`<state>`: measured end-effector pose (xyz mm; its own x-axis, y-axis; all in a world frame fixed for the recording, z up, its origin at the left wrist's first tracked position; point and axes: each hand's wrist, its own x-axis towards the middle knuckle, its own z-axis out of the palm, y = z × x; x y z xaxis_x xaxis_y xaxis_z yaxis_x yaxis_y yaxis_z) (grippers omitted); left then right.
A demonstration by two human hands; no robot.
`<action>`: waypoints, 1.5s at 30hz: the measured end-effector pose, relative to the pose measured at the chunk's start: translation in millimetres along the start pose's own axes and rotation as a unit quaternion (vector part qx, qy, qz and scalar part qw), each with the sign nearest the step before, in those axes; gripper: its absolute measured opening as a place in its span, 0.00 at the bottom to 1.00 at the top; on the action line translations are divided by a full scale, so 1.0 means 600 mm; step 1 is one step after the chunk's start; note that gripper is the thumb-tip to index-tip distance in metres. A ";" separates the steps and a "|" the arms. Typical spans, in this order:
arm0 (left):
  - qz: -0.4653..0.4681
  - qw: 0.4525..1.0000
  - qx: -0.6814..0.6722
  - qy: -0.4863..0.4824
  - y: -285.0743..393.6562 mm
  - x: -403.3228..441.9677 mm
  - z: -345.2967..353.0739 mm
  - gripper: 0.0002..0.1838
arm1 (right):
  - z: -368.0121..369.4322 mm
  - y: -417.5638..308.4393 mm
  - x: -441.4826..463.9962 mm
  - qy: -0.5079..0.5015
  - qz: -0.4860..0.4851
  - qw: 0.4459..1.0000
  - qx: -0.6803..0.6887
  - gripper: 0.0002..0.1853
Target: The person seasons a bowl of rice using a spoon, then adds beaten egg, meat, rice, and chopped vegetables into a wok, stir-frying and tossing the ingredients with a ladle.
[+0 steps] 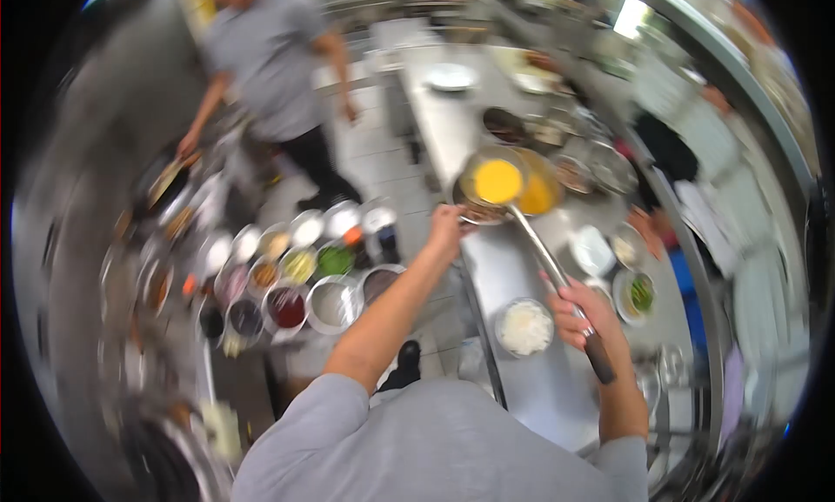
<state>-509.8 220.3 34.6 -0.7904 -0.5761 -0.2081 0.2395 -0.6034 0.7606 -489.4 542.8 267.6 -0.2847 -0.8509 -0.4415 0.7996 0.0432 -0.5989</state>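
My right hand [584, 312] is closed around the long handle of a ladle [532, 234]. Bright yellow liquid [497, 182] fills its round cup. My left hand [446, 227] grips the near rim of a metal bowl [468, 217], which seems to have brown food in it; the ladle cup hangs over this bowl and hides much of it. Just beyond, to the right, a larger bowl [554, 189] contains more of the yellow liquid. Near my right hand, a container of white shredded or sliced food [525, 327] stands on the steel counter [544, 376].
At left stand several tubs of ingredients, among them chopped greens [335, 259] and red sauce [286, 307]. A person in grey [274, 67] holds a pan [169, 185] beyond them. Right of the counter bowls are a white bowl [593, 251] and a dish with greens [641, 295].
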 end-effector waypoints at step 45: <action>0.464 0.174 -0.232 0.837 -0.168 -1.836 -0.303 0.05 | 0.882 1.464 -0.036 -0.549 -0.588 0.112 -0.583 0.27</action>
<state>439.3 815.8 75.6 0.8890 0.3361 -0.3108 0.1526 0.4225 0.8934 498.8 322.2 104.8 0.9187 -0.1501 0.3652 -0.2441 -0.9429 0.2264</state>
